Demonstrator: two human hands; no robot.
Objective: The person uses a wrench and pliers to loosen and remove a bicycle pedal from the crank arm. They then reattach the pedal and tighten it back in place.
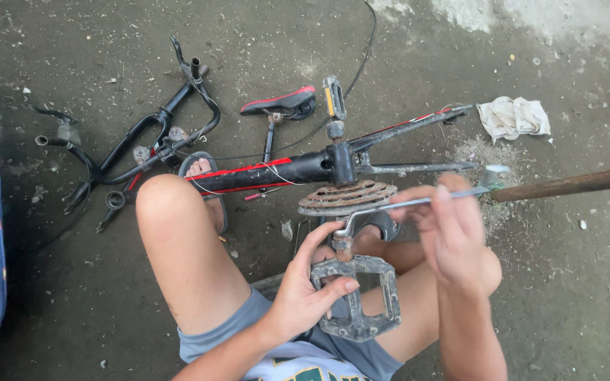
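Head view: I see left hand (305, 296) wrapped around a grey pedal (356, 296), fingers closed on its near edge, above the lap. Right hand (453, 236) pinches a flat metal wrench (390, 206), its head on the pedal axle by the rusty sprocket (347, 196). Black-red bike frame (284, 171) lies on concrete; handlebars (135, 141), saddle (280, 104), rag (513, 116) nearby
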